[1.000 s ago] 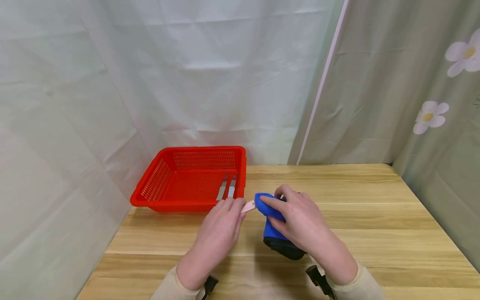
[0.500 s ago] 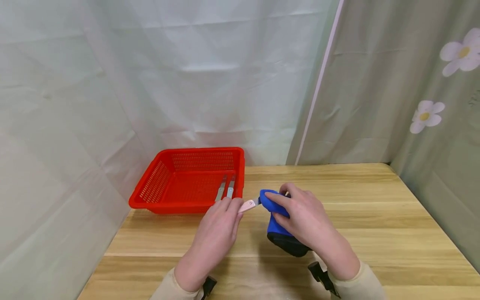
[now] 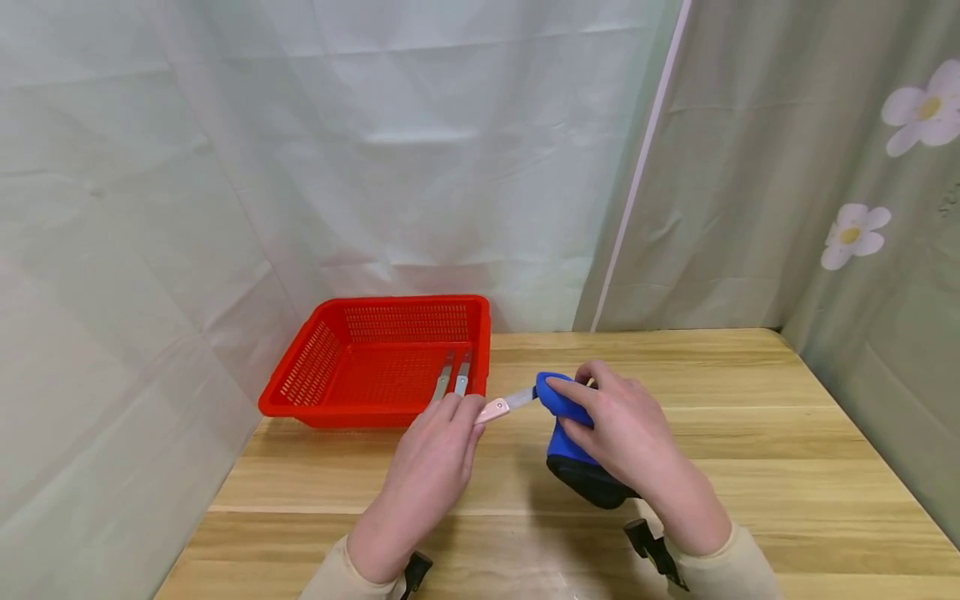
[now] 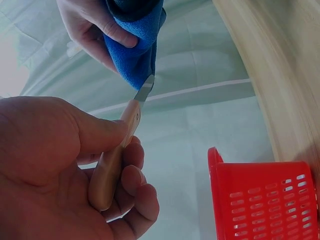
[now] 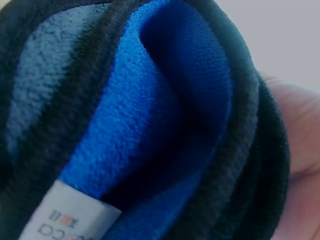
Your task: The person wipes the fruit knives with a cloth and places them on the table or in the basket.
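Note:
My left hand holds a small knife by its pale pink handle, thumb on one side and fingers curled on the other in the left wrist view. The knife's blade points right, and its tip end is covered by a folded blue cloth with black edging. Fingers of my right hand pinch the cloth around that tip, while the rest of the cloth hangs below the palm. Close up in the right wrist view, the folds of the blue cloth and a white label show.
A red plastic basket with slotted sides stands at the back left of the wooden table. Inside it, along its right side, lie two knives with grey handles. Pale curtains enclose the table behind and at the sides.
My right hand has drawn the cloth to the right along the knife, so more of the blade shows between cloth and handle. The left hand has barely moved.

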### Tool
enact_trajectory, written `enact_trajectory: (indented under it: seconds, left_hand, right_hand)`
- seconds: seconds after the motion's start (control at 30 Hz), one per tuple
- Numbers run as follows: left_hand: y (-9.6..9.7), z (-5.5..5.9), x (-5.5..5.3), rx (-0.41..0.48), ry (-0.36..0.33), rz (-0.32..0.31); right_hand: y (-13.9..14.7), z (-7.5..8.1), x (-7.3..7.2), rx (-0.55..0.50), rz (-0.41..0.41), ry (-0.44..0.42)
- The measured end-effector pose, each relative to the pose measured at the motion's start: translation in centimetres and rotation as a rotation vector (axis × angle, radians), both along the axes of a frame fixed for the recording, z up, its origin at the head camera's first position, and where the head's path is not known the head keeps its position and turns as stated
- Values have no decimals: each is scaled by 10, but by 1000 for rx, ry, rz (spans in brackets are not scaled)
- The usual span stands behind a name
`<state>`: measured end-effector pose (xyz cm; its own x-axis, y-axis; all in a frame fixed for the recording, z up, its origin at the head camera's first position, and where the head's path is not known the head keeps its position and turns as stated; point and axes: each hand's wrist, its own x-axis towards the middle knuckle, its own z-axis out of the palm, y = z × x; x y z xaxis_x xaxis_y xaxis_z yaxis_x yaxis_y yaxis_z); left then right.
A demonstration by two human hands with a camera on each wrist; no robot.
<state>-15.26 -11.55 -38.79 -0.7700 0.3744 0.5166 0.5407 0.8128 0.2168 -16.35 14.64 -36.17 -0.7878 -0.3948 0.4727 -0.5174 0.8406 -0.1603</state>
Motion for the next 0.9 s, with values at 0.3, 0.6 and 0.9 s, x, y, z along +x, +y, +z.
enact_trajectory:
  seconds: [0.3,0.6,0.9]
  left_hand:
    - [-1,-1,-1,4,33,-9]
    - [-1,-1,-1,14,41,-21]
    - [-1,0,-1,0,6,-7]
  right_hand:
    - [7,0,-3,-14,-32,-16]
    - [12,2,-3,-45,-74,-23]
    - [3,5,2,-36,-1,53]
